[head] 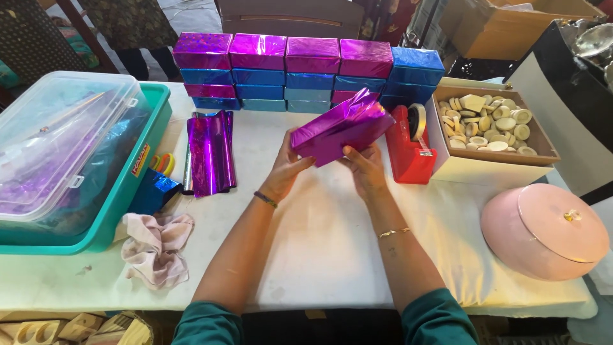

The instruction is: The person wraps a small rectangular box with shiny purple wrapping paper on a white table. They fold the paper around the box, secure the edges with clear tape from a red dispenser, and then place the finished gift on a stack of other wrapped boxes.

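Note:
Both my hands hold a box wrapped in shiny purple foil (341, 128) above the middle of the white table (319, 255). My left hand (288, 167) grips its lower left end, and my right hand (365, 167) supports its underside. The box is tilted, right end higher. Behind it stands a stacked row of wrapped boxes (306, 73), purple on top and blue or purple below. A red tape dispenser (408, 145) sits just right of the held box.
Purple foil sheets (209, 152) lie left of my hands, with blue foil (153, 191) and a pink cloth (156, 246) nearer the edge. A teal tub with a clear lid (70, 160) fills the left. A box of pale round pieces (491, 124) and a pink lidded dish (546, 230) stand right.

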